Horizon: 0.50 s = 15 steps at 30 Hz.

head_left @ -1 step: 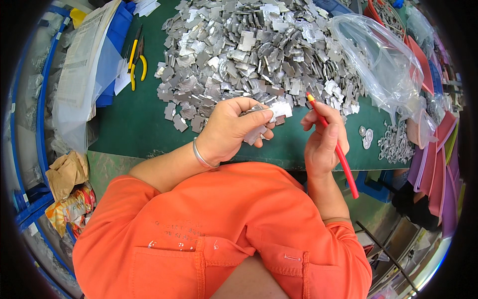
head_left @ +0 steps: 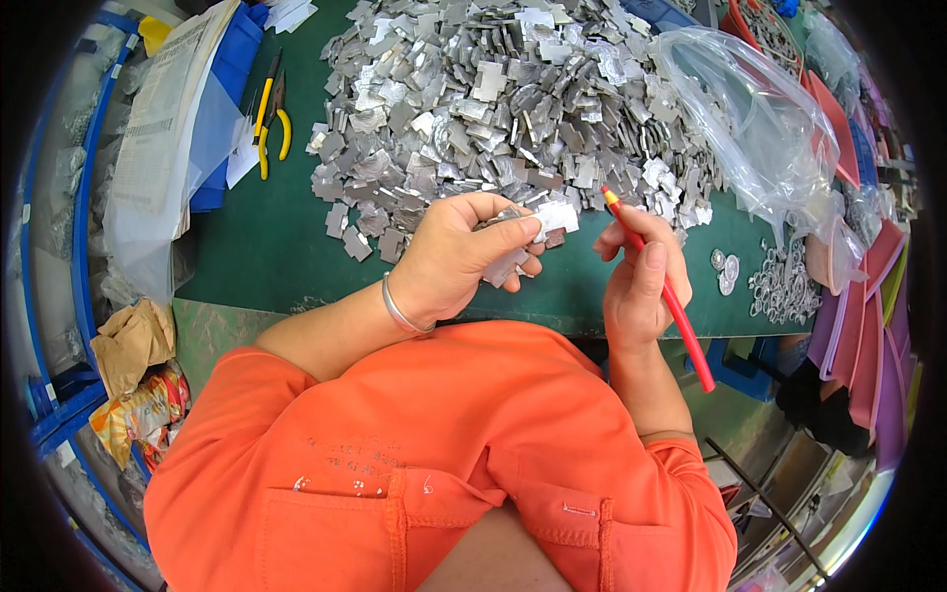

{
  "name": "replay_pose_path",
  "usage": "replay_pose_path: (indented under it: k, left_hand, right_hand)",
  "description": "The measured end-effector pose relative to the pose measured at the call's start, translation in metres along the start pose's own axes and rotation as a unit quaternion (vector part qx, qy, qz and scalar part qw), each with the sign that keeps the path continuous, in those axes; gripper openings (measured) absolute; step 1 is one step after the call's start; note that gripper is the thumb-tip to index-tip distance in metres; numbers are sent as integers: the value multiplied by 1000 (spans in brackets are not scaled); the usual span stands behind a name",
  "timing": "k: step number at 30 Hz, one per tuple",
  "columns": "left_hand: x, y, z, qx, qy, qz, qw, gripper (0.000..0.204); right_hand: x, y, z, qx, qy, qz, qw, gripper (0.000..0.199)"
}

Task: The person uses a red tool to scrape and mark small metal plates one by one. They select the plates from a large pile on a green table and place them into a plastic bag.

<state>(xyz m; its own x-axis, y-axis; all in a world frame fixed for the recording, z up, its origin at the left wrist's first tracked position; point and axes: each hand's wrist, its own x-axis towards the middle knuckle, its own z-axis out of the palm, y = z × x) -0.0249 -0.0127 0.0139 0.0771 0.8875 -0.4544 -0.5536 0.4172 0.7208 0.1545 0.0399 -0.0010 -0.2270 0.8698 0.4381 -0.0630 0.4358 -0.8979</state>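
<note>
My left hand [head_left: 449,247], with a silver bangle at its wrist, is closed on a few flat grey metal pieces [head_left: 557,217], the thumb pressing the top one. They are held at the near edge of a big heap of similar metal pieces [head_left: 513,109]. To the right, my right hand [head_left: 646,276] grips a slim red pen-like tool [head_left: 681,321] with a yellow band near its tip. That tip points up and left toward the heap, apart from the pieces in my left hand.
The heap lies on a green table [head_left: 266,247]. Yellow-handled pliers [head_left: 279,123] and a blue bin [head_left: 212,183] are at the left. A clear plastic bag [head_left: 750,118], metal rings [head_left: 784,286] and a red tub [head_left: 760,35] are at the right.
The red pen-like tool has tilted slightly, its tip shifting a little left and its back end a little right. My left hand looks unchanged.
</note>
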Motion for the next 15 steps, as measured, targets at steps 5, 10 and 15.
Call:
replay_pose_path:
  k: [5,10,15]
  left_hand:
    - [0,-1,-1,15,2,8,1000,17]
    - [0,-1,0,38,2,11,999,15]
    - [-1,1,2,60,2,4,998,14]
  right_hand:
    - [-3,-6,9,33,5,-50,998,6]
    - [-2,-6,8,8,-18,-57,998,11]
    - [3,-8,8,-72,-40,-62,995,14]
